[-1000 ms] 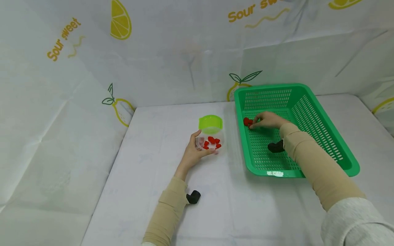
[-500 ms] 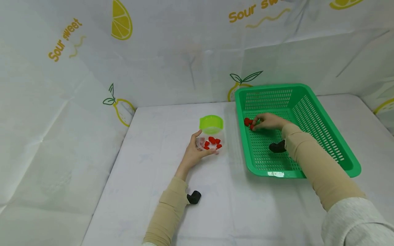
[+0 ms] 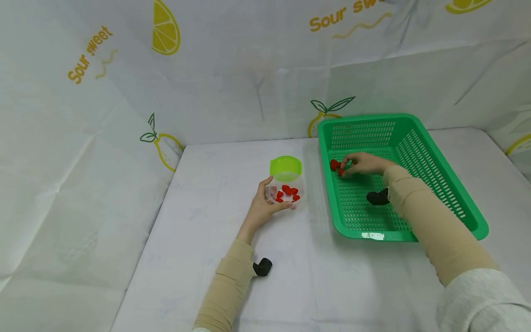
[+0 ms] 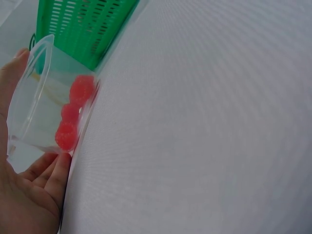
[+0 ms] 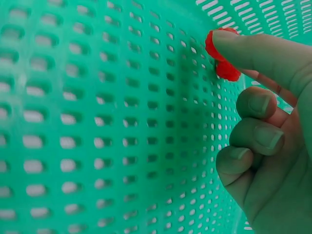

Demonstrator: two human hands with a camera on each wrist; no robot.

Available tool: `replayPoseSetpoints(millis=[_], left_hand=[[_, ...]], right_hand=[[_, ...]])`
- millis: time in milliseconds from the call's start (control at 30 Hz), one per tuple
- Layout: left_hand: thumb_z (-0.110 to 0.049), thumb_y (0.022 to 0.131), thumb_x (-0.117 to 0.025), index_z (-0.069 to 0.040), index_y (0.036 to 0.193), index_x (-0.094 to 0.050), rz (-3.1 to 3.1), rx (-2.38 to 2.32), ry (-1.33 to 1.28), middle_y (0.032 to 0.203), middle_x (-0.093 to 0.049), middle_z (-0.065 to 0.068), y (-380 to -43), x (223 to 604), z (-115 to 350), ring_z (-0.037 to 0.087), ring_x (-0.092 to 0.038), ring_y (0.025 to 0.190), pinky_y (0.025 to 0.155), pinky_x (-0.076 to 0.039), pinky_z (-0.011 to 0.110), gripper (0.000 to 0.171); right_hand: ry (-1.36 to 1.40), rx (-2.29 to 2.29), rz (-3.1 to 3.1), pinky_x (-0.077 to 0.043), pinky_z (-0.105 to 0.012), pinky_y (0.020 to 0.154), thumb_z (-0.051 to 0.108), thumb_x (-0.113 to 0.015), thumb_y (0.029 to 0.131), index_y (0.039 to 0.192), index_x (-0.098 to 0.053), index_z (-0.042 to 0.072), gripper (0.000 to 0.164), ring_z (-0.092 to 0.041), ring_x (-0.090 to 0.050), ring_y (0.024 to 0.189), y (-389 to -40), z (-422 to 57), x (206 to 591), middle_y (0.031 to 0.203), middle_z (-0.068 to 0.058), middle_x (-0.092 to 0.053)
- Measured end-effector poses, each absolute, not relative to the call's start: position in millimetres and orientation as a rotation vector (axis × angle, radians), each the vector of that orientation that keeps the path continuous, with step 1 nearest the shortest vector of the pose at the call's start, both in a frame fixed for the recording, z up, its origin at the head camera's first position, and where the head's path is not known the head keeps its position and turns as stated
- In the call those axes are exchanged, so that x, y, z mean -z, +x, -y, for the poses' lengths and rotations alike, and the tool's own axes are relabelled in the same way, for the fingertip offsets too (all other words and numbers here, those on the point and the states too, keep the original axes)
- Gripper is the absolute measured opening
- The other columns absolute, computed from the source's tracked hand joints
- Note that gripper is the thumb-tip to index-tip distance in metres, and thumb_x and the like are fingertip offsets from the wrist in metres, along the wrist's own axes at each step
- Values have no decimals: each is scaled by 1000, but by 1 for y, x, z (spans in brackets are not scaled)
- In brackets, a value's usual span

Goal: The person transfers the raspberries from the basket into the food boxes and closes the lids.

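My left hand (image 3: 260, 207) grips a clear plastic cup (image 4: 56, 73) on the table, thumb on one side and fingers round the other. Several small red raspberries (image 4: 82, 90) with a bumpy surface lie at the bottom of this cup. Inside the green basket (image 3: 334, 221), my right hand (image 3: 362, 163) pinches a red raspberry (image 5: 212, 48) between thumb and index finger, the thumb covering part of it. Its other fingers are curled in toward the palm. Another red raspberry (image 5: 227, 71) shows just beneath the pinched one, and a red raspberry (image 3: 333, 164) lies by the basket's left wall.
A lime-green lid-like piece (image 3: 285, 164) is right behind the cup. The basket has slotted walls and a perforated floor, standing at the table's back right. Black wrist cameras stick out from both sleeves. A lemon-printed white sheet (image 3: 232, 92) hangs behind the table.
My right fingertips shift a little and stay at the red raspberry beside the basket's left wall. My left hand keeps holding the cup in place. The whole view drifts slightly.
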State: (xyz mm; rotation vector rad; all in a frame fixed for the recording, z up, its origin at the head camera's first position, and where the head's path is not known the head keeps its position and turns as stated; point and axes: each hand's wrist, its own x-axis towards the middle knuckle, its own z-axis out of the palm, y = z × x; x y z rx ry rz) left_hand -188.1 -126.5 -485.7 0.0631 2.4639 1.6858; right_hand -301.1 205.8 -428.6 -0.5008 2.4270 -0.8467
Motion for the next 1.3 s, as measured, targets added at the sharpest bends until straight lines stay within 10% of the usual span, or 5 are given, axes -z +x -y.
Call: replayPoseSetpoints(millis=[1300], left_hand=[[-45,67,-81,-41,141,-25,-2446,-1705,64,145,-35,-2,-188,486,127,20,-47,99,80,-45,29,92]], right_hand=[[-541,1091,-2350,-39,-33,65,35,-64,87,118,-54,17,37,-16,-40,65,-278,-207,370,73,0,-47]])
